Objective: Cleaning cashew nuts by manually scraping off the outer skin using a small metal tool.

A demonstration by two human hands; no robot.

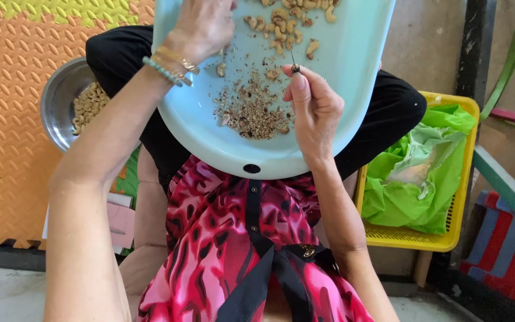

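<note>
While my right hand pinches a pick over the tray, left hand closes among cashews — peeling step; next, judged: one nut steadied — husks below.

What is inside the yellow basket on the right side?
The yellow basket holds a crumpled green plastic bag, open at the top, with something pale showing inside. What that is cannot be told, and the bag covers the basket's bottom.
</note>
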